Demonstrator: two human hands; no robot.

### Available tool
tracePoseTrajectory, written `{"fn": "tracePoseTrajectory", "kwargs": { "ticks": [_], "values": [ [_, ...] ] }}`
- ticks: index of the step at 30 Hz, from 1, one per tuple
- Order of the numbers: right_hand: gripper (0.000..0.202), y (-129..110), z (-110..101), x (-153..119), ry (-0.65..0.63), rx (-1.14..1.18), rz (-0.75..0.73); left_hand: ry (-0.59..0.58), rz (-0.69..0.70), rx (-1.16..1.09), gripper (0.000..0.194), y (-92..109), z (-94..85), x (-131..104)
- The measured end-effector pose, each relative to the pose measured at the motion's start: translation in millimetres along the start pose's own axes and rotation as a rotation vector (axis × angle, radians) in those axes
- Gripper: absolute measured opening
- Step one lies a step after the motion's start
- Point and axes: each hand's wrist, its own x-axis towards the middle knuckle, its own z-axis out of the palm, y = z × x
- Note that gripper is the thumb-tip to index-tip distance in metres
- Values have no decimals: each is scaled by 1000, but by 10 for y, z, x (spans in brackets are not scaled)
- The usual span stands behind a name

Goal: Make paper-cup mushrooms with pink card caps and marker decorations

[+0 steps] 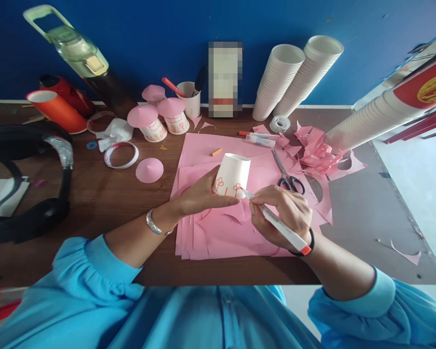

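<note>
A white paper cup [234,169] with red flower drawings near its lower edge is held in my left hand [207,194], thumb under it and fingers behind. My right hand [283,213] grips a white marker [285,230] with a red end cap; its tip touches or nearly touches the cup beside a drawn flower. Under both hands lies a stack of pink paper [218,237]. Black-handled scissors [290,182] rest on the paper just beyond my right hand. An orange stub [216,152] lies behind the cup.
Decorated cups with pink cone tops [154,130] stand at the back left, near a loose pink cone [149,170]. Tall cup stacks [279,80] stand at the back. Pink scraps [318,150] and a tape roll [280,123] lie to the right; headphones [63,189] lie left.
</note>
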Motion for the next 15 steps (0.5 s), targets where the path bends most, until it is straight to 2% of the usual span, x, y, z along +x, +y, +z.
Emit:
{"fn": "tracePoseTrajectory", "kwargs": {
  "ticks": [15],
  "values": [
    [20, -10, 7, -13, -19, 42, -2, 27, -14, 40, 65, -13, -2, -6]
  ]
}}
